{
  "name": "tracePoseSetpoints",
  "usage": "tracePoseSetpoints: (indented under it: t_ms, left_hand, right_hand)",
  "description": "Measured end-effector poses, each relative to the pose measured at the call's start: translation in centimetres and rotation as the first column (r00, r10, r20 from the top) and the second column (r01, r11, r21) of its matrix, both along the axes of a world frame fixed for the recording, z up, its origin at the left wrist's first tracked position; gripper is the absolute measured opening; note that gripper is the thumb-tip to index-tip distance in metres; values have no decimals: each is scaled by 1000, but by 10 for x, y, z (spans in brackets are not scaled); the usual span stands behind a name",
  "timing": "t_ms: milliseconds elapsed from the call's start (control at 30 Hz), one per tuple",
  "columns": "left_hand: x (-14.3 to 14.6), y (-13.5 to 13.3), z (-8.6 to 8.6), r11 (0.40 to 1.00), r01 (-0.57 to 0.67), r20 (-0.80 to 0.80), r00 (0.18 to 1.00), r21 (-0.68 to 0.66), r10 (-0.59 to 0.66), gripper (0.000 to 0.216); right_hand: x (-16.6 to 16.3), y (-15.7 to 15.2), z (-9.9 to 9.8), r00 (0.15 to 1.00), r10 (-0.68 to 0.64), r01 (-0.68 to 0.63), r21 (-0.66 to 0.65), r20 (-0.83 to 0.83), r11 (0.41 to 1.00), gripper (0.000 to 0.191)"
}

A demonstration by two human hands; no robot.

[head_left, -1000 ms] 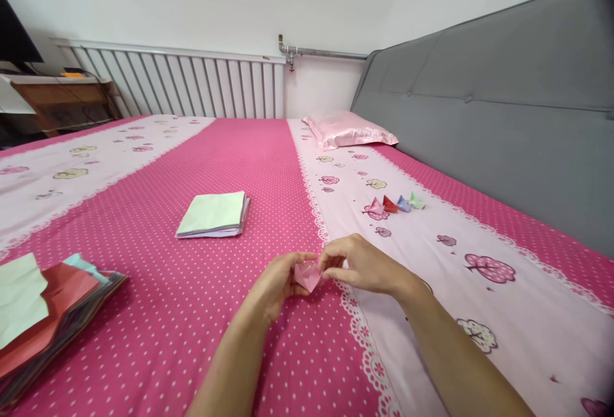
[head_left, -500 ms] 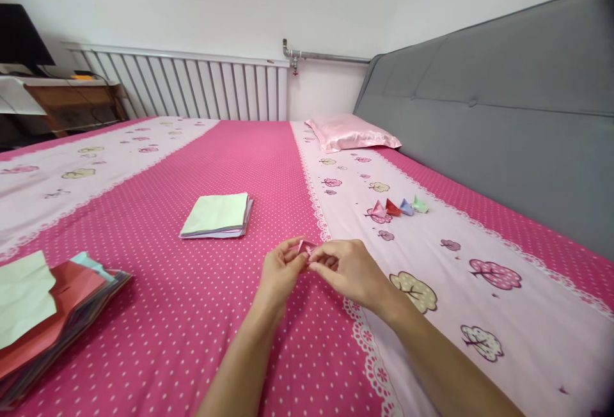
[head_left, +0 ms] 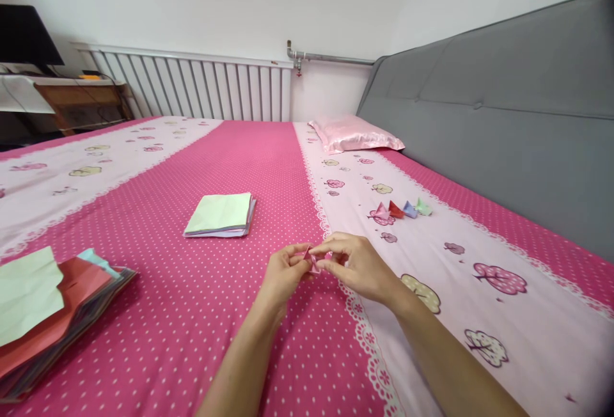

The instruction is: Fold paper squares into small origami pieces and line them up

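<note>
Between my two hands is a small pink folded paper [head_left: 314, 265], held a little above the bed. My left hand [head_left: 288, 271] pinches its left side between thumb and fingers. From the right, my right hand [head_left: 352, 263] grips the paper's other side with thumb and forefinger. Fingers cover much of the paper, so its full shape is hidden. Beyond my right hand stands a row of small folded paper boats: a pink one [head_left: 382, 211], a red one [head_left: 396, 210], a blue one [head_left: 410, 209] and a green one [head_left: 423, 206].
A squared stack of paper [head_left: 220, 213], pale green on top, lies ahead and left. Larger loose coloured sheets [head_left: 79, 286] pile up at the left edge. The pink bedspread [head_left: 192, 314] spreads under everything. A pillow [head_left: 355, 134] rests by the grey headboard [head_left: 503, 78].
The pink paper has turned between my fingers, and now shows a pointed corner upward. My right hand has shifted slightly right. The whole view has swung slightly left.
</note>
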State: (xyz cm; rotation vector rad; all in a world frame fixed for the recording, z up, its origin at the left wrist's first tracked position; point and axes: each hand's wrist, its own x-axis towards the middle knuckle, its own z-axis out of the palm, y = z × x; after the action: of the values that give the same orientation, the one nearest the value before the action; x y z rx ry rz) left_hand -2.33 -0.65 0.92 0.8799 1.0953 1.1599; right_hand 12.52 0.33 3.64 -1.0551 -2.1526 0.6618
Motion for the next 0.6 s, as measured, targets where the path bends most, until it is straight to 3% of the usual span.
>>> tracePoseSetpoints:
  t_ms: [233,433,600]
  left_hand:
    - [-1,0,-1,1000,22,-1,1000,0,-22,32]
    - [1,0,-4,1000,10,-58,998,11,-9,34]
    - [4,1,-10,999,4,-151,988,49,4,32]
  right_hand:
    - [1,2,-2,1000,-17,16,-37,-19,999,18]
    - [-2,0,-4,994,-110,106,-138,-22,985,15]
    - [-4,-1,-5,988,-146,150,-87,54,985,11]
